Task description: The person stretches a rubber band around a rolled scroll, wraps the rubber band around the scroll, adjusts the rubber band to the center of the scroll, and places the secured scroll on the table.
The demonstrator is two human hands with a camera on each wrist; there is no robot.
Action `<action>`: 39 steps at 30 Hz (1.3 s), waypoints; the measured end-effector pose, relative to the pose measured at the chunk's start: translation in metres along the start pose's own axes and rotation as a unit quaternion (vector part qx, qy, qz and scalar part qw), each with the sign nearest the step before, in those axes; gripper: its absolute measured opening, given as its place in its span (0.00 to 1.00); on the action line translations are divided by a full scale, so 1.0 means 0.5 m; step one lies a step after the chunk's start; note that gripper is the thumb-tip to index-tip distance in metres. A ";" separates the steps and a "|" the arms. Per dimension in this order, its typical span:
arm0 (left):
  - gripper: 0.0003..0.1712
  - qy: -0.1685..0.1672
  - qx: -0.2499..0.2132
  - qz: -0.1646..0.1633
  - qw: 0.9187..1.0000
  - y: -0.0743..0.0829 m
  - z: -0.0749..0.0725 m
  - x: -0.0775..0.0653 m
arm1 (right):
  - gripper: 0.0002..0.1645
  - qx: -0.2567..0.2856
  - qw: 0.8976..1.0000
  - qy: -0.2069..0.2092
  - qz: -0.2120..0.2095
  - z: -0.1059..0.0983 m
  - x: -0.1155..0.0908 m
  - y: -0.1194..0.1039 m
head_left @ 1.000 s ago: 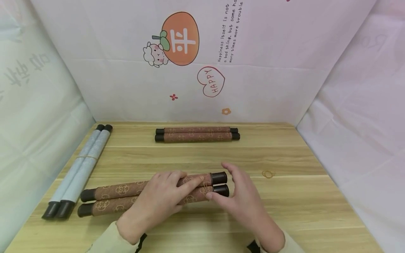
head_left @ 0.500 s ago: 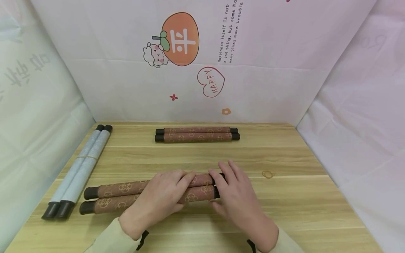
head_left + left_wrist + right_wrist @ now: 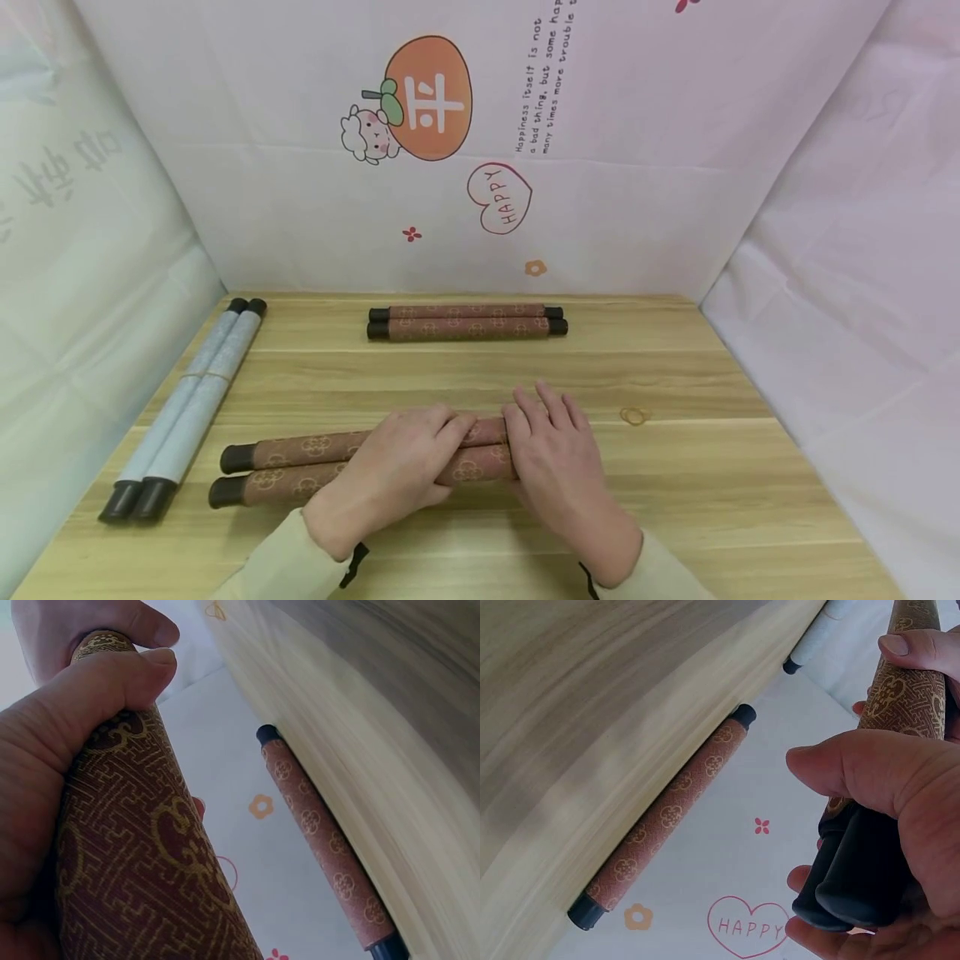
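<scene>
A pair of brown patterned scrolls (image 3: 315, 446), side by side with black end knobs (image 3: 236, 458), is held over the front of the table, its right end slightly higher in the head view. My left hand (image 3: 397, 458) grips the pair near the middle, thumb along the near scroll (image 3: 142, 847) in the left wrist view. The right hand (image 3: 558, 462) wraps the right ends and hides them from the head camera. From the right wrist, the thumb lies across one side of the black knobs (image 3: 866, 877) and fingertips show beyond them.
Another brown scroll pair (image 3: 468, 328) lies at the back of the wooden table (image 3: 675, 500). A pale blue scroll pair (image 3: 198, 387), bound with a band, lies along the left edge. Rubber bands (image 3: 635, 416) lie at the right. White cloth walls (image 3: 637, 217) enclose the table.
The right hand has gone from having its thumb at the scrolls' right end with fingers spread to covering that end. The held scrolls and left hand have shifted slightly right.
</scene>
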State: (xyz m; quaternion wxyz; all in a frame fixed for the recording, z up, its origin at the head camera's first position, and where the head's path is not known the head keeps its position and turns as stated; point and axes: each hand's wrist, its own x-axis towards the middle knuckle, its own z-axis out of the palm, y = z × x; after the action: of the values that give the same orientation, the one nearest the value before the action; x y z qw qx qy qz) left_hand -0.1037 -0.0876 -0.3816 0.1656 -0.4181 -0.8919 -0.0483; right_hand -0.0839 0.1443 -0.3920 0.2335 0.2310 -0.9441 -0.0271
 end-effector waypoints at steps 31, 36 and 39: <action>0.63 -0.069 -0.030 -0.023 0.997 0.027 0.011 0.028 | 0.42 -0.007 0.998 0.054 -0.029 0.032 0.001 -0.020; 0.62 -0.064 -0.028 -0.018 0.997 0.028 0.013 0.031 | 0.40 0.009 0.999 0.037 -0.030 0.037 -0.001 -0.013; 0.61 -0.061 -0.023 -0.020 0.998 0.027 0.016 0.031 | 0.37 0.014 0.999 0.035 -0.032 0.041 -0.001 -0.008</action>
State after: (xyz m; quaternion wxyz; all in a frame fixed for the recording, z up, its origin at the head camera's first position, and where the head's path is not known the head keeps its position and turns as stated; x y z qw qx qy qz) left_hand -0.1044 -0.0658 -0.3848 0.1000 -0.4061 -0.9072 -0.0459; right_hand -0.0909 0.1397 -0.4111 0.2623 0.2650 -0.9278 -0.0133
